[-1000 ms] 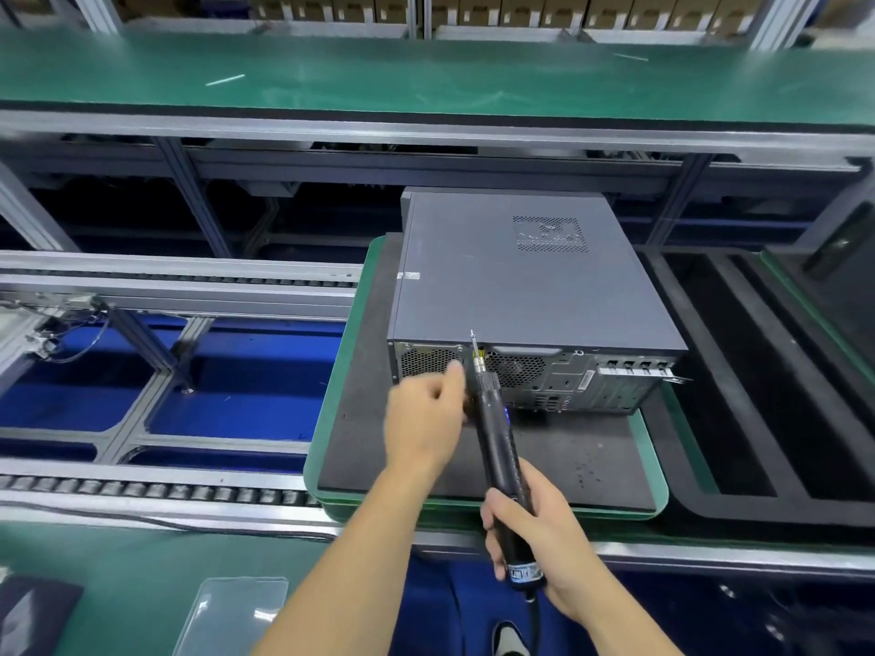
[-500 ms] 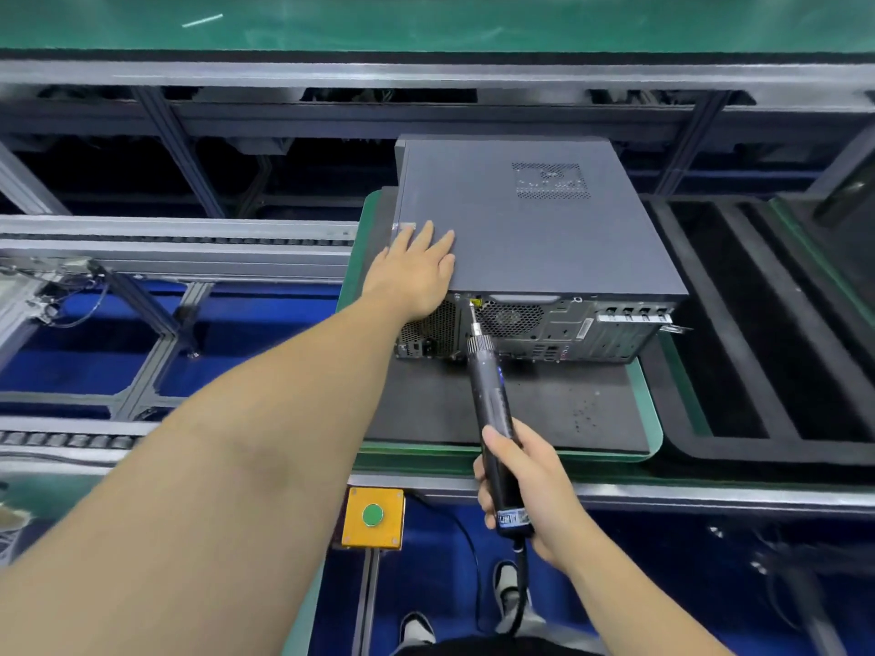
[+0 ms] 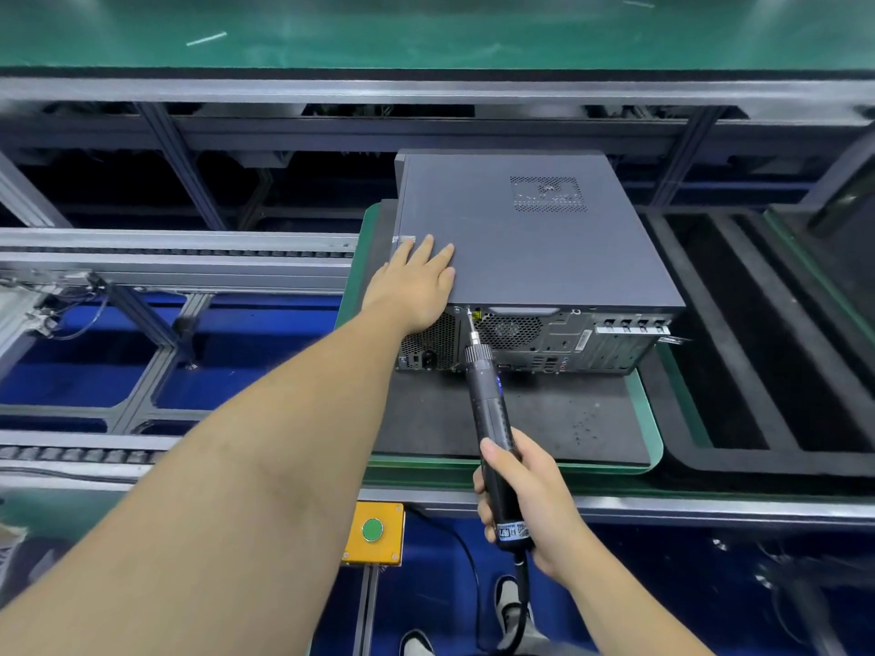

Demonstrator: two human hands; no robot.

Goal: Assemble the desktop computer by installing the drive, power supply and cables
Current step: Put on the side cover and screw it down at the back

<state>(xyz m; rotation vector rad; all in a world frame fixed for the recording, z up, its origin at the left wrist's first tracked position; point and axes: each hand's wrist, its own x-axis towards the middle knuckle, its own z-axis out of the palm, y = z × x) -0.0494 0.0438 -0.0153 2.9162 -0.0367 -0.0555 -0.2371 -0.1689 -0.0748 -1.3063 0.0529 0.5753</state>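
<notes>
Item 1: desktop computer case [image 3: 530,239], dark grey, closed, lying flat on a black foam pad [image 3: 544,419] carried by a green-edged pallet [image 3: 656,437]; rear panel faces the viewer; a perforated vent patch [image 3: 548,194] sits on the case's top panel toward its far right

Item 2: left hand [image 3: 416,286], palm down on the near-left corner of the case's top panel, fingers [image 3: 428,250] straight and slightly spread, pressing flat, holding nothing; a small silver label [image 3: 404,240] lies on the case just beside the fingertips

Item 3: right hand [image 3: 525,499], in front of the case at the near edge of the pallet, fingers wrapped tight round the lower barrel of an electric screwdriver [image 3: 490,419]

Item 4: electric screwdriver, black, slim, tilted up and away toward the case; its bit meets the upper edge of the case's rear panel, just left of the round fan grille [image 3: 509,330]; whether a screw sits on the bit cannot be told; a cable [image 3: 521,603] trails down from its butt end

Item 5: yellow box with 1 green push button [image 3: 372,530], mounted below the near-left corner of the pallet

Item 6: roller conveyor rails [image 3: 180,262], left of the case

Item 7: black foam tray [image 3: 729,324] with long channels, right of the case

Item 8: green table [image 3: 426,35], beyond the case
</notes>
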